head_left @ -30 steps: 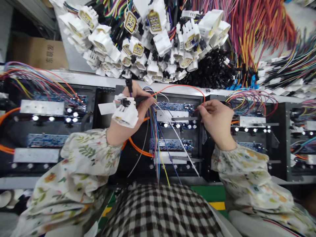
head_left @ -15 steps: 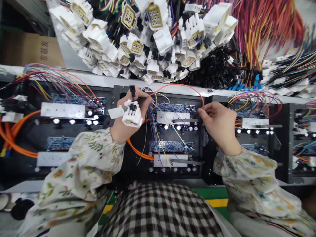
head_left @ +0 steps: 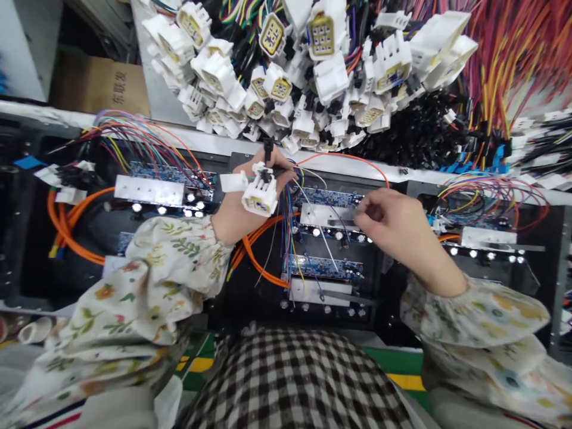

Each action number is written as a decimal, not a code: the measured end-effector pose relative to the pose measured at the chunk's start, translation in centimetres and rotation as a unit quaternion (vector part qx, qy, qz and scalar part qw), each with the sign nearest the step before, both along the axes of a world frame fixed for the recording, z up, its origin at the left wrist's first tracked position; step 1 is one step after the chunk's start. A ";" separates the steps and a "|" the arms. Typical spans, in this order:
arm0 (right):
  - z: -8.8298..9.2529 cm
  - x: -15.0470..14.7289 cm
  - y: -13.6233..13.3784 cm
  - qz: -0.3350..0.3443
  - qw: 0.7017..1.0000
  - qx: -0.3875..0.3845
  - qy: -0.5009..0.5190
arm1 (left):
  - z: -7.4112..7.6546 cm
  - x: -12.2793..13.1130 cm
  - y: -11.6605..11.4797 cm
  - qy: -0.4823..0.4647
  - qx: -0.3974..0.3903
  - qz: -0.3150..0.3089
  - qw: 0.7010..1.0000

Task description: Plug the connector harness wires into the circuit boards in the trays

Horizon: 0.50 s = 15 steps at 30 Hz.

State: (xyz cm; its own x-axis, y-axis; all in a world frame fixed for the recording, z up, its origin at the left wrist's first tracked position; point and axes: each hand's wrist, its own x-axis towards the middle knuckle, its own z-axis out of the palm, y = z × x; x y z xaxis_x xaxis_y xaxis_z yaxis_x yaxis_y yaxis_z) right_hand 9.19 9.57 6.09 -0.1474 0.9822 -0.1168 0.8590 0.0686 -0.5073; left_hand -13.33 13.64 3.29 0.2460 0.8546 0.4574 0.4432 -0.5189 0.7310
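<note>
My left hand (head_left: 235, 214) is shut on a white multi-pin connector (head_left: 260, 199). A small black connector (head_left: 268, 149) and a white paper tag (head_left: 233, 182) stick out beside it. A loose bundle of thin coloured wires (head_left: 288, 238) runs down from this hand across a blue circuit board (head_left: 330, 196). My right hand (head_left: 393, 223) hovers to the right, fingers curled together just above a bright metal plate (head_left: 319, 215), with nothing visible in them. An orange wire (head_left: 344, 156) arcs above the board, its end behind my right hand.
Large bunches of white connectors (head_left: 277, 89) and coloured wire ends (head_left: 513, 65) lie along the far side of the black board-mounting panel (head_left: 250, 298). Thick orange cables (head_left: 67, 229) loop at left. A cardboard box (head_left: 100, 89) stands beyond. My floral sleeves cover the near side.
My right hand has moved off the orange wire, towards me and over the metal plate. My left hand keeps the white connector. The whole view has shifted, with the panel sliding right in the picture.
</note>
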 end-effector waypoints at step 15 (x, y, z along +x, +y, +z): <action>-2.0 -1.1 0.4 -0.176 0.963 -0.012 0.204 | -1.9 -0.1 1.0 -0.035 -0.055 -0.023 0.998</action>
State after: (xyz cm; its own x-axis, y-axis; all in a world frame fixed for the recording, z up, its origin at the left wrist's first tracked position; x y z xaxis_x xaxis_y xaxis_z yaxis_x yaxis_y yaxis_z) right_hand 8.07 10.02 4.05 0.1569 0.9773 -0.1422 0.5555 -0.2064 -0.8055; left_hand -13.41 14.67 1.35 0.2559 0.8891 0.3794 0.3662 -0.4524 0.8132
